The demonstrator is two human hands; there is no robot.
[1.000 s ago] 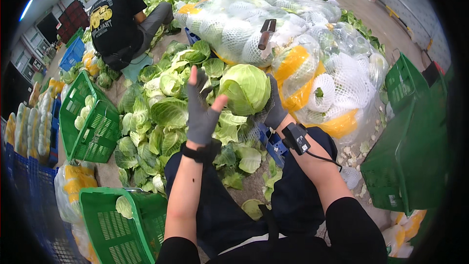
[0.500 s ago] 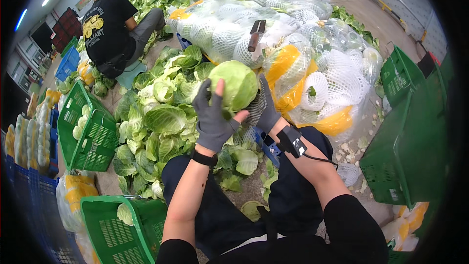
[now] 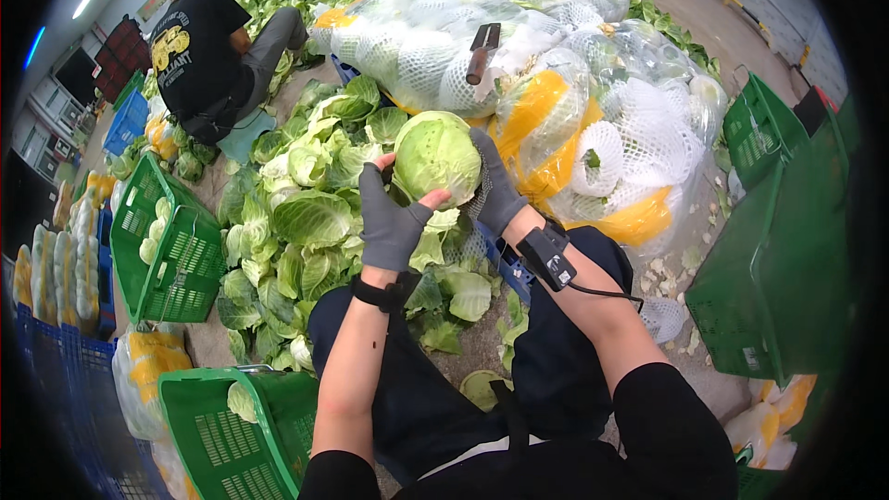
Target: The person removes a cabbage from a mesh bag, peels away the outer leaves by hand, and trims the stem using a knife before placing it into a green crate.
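Observation:
A pale green cabbage (image 3: 437, 159) is held up between my two gloved hands, above a heap of loose leaves. My left hand (image 3: 394, 222) cups its left and lower side, with the thumb across its near face. Against its right side rests my right hand (image 3: 500, 187); most of its fingers are hidden behind the cabbage. Small dark specks show on the cabbage's near face. Beyond it, a broad-bladed knife (image 3: 479, 65) with a brown handle lies on plastic bags (image 3: 398, 51) full of white foam net sleeves.
Trimmed cabbage leaves (image 3: 310, 213) pile up at left. Green crates (image 3: 171, 268) stand on both sides, some with cabbages inside. Bagged cabbages (image 3: 69, 268) sit over blue crates (image 3: 69, 361) at far left. Another person (image 3: 204, 56) sits at the back left.
The cabbage has turned in my hands, bringing a paler, specked face into view. My left fingers have shifted lower around it. My right hand has slid a little along its side.

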